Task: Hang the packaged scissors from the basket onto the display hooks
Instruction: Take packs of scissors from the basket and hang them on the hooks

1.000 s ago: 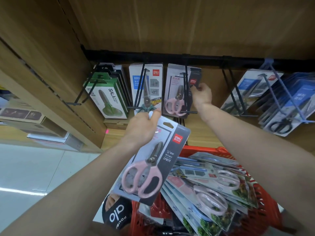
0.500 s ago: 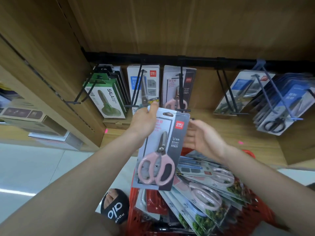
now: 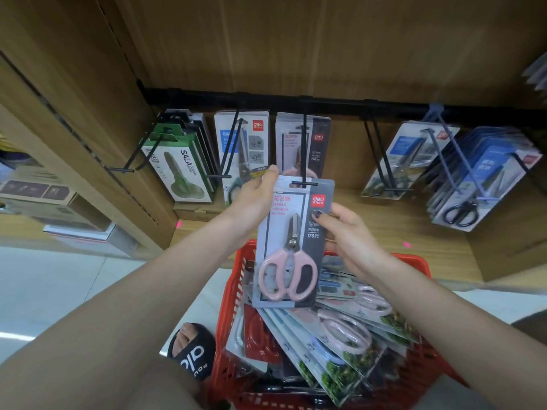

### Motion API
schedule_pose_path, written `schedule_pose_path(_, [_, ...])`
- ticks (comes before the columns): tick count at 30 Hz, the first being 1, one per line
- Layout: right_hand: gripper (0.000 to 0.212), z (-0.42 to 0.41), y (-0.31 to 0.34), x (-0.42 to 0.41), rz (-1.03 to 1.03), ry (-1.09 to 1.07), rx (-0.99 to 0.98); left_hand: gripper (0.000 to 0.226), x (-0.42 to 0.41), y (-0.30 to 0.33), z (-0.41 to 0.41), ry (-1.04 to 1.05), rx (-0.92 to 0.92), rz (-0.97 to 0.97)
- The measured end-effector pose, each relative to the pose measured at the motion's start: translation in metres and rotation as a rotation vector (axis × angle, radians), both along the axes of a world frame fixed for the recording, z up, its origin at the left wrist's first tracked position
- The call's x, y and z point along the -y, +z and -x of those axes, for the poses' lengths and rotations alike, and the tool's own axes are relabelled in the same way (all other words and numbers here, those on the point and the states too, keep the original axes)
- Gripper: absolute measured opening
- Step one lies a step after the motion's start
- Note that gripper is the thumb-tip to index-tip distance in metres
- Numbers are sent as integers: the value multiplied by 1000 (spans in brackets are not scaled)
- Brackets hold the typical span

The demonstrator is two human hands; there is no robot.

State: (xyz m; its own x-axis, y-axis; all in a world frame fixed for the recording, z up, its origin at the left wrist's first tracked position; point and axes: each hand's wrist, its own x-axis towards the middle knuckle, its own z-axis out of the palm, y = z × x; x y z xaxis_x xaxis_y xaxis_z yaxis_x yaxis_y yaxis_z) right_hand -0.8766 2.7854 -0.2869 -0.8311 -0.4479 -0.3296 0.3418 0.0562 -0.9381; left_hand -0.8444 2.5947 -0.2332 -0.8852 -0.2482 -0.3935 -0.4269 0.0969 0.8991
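Pink scissors pack [image 3: 291, 247] now up at centre frame, hang slot at tip of middle hook [image 3: 304, 161]; 0.5 s ago sat lower, held by one hand only. Left hand [image 3: 254, 196] pinching pack's upper-left edge, right hand [image 3: 344, 232] now pinching its right edge w/ thumb on front. Means threading step underway, pack prob. not yet slid back. Same pink pack [image 3: 302, 143] already hanging behind on that hook. Red basket [image 3: 414, 261] at bottom centre, still full of packs. Green scissors box [image 3: 180, 170] on hook upper left, blue packs [image 3: 485, 173] upper right. Nothing blocking hook tip; crossbar at tip could snag slot.
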Motion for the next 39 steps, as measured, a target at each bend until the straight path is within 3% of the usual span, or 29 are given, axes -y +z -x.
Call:
schedule_pose_path(8, [17, 25, 4, 7, -110, -139, -15, 54, 16, -9, 10, -52, -19, 113])
schedule_pose_path(13, [14, 57, 8, 14, -237, -220, -173, 53, 31, -25, 17, -236, -49, 632])
schedule_pose_path(17, [13, 85, 6, 26, -298, -258, -263, 65, 42, -33, 25, -471, -35, 1055])
schedule_pose_path(20, [11, 101, 0, 36, -320, -309, -332, 69, 46, -36, 38, -551, 12, 1239])
schedule_pose_path(27, [12, 139, -8, 60, -459, -376, -452, 75, 65, -69, 77, -677, 218, 1455])
schedule_pose_path(31, [12, 153, -16, 62, -492, -370, -500, 76, 76, -85, 88, -646, 316, 1535])
schedule_pose_path(39, [12, 160, -33, 74, -430, -377, -428, 74, 67, -75, 89, -690, 370, 1648])
